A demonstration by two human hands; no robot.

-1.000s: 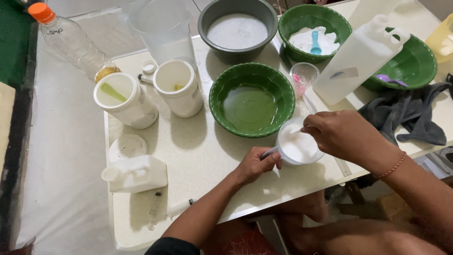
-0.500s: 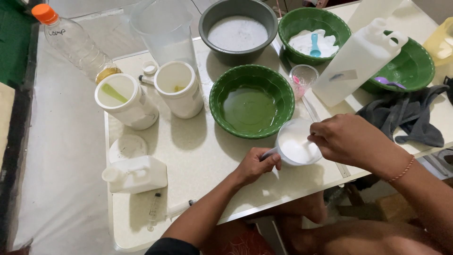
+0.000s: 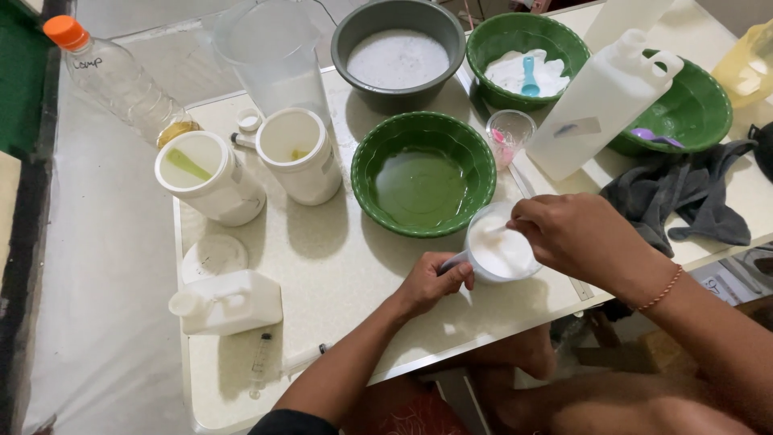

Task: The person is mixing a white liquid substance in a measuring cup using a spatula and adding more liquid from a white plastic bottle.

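We've got the small white cup (image 3: 501,251) of white stuff right between our two hands here. Our left hand (image 3: 427,283) has its fingers curled round the cup's handle, clenched on it from the near-left side. Our right hand (image 3: 573,235) sits over the cup's far-right rim, fingers pinched together down toward the white contents; they look closed on something thin, but we can't tell what, since the hand covers it.

Just past our fingertips is the green bowl (image 3: 424,173) with greenish liquid in it, its rim almost touching the cup. Further out from the fingers is a grey bowl (image 3: 398,55) of white foam, and a second green bowl (image 3: 527,52) holding white powder and a blue scoop (image 3: 529,78). A white jug (image 3: 602,104) leans just beyond our right knuckles, with a grey cloth (image 3: 684,201) off to the right of that hand. Well left of our left hand stand two white tubs (image 3: 254,165), and a small white jug (image 3: 227,301) lies on its side.
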